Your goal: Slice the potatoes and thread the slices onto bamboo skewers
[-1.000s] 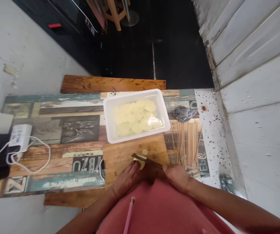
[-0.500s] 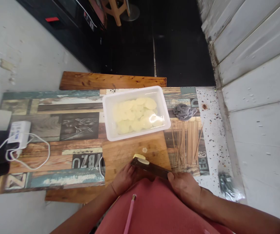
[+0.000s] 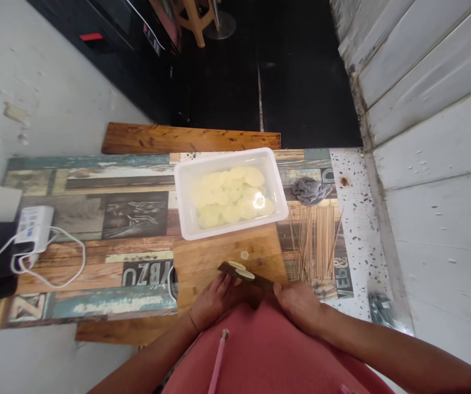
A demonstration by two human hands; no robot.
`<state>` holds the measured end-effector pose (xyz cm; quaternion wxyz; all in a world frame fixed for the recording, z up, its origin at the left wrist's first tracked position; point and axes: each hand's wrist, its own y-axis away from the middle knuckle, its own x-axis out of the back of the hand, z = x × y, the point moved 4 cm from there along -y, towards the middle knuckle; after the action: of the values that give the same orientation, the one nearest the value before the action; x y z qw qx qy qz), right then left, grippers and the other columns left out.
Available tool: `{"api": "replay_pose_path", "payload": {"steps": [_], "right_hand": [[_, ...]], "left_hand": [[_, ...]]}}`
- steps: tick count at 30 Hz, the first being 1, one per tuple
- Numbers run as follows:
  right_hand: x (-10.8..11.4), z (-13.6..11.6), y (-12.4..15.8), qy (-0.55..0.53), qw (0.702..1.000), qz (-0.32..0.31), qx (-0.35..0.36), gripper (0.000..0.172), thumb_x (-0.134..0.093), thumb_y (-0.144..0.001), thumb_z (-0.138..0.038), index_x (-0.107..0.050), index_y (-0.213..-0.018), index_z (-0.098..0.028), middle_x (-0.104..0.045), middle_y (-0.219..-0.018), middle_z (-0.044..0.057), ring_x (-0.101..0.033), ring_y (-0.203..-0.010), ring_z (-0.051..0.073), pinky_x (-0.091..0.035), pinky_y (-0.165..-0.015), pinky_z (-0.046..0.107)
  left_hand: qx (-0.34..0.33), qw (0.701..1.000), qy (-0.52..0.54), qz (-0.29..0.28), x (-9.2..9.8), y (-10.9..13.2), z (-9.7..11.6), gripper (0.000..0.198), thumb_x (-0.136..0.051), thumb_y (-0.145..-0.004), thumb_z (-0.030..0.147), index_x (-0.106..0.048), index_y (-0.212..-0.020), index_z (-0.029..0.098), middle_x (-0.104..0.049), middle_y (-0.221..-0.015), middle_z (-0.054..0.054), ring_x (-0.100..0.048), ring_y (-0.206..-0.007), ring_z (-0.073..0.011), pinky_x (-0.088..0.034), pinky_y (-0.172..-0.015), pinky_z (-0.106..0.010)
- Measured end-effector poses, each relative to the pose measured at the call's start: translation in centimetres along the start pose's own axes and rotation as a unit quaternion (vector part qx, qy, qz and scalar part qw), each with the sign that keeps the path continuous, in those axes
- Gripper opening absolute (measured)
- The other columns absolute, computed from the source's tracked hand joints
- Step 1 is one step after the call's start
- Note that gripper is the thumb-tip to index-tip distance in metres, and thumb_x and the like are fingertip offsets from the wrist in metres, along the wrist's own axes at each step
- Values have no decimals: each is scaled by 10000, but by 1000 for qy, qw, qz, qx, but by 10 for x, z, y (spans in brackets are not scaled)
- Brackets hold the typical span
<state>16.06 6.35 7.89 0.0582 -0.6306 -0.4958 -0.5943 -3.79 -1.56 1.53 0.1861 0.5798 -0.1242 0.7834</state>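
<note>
Right hand [image 3: 299, 306]: fingers wrapped round knife [image 3: 263, 282], likely for control
Left hand [image 3: 211, 300]: fingers curled beside knife; cannot tell any hold
Potato slices [image 3: 244, 274]: against knife, just beyond left fingers
Cutting board [image 3: 202, 254]: beneath fingers, presumably sparing counter [image 3: 137, 257]

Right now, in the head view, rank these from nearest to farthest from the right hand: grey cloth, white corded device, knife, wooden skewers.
1. Knife: in the right hand.
2. Wooden skewers: right of the cutting board.
3. Grey cloth: beyond the skewers, right of the white tub.
4. White corded device: far left.
</note>
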Motion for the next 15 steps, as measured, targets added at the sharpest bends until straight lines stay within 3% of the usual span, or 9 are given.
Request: {"api": "replay_pose_path", "payload": {"steps": [7, 11, 15], "right_hand": [[-12, 7, -17, -5, 1000, -14, 5, 187, -425, -780, -53, -574, -877, -111, -654, -644, 65, -609, -564, 184, -377, -475, 250], [-2, 8, 1, -1, 1000, -2, 3, 154, -436, -795, -63, -567, -850, -122, -657, -661, 60, -609, -568, 169, -357, -467, 242], [9, 0, 23, 0, 1000, 12, 18, 145, -447, -789, -48, -556, -757, -138, -654, -646, 56, -597, -545, 155, -319, -449, 244]], "left_hand": [[-24, 999, -31, -25, 6, -3, 2, 400, -279, -893, 136, -471, -1244, 144, -573, -1157, -124, -480, -1146, -208, -451, -883, -316], [11, 1000, 7, -1, 12, -6, 1, 362, -300, -899, 164, -480, -1210, 116, -576, -1131, -140, -521, -1087, -196, -477, -837, -296], [48, 997, 58, -12, 10, -6, -2, 316, -321, -897, 195, -528, -1124, 121, -624, -955, -118, -597, -908, -185, -508, -751, -283]]}}
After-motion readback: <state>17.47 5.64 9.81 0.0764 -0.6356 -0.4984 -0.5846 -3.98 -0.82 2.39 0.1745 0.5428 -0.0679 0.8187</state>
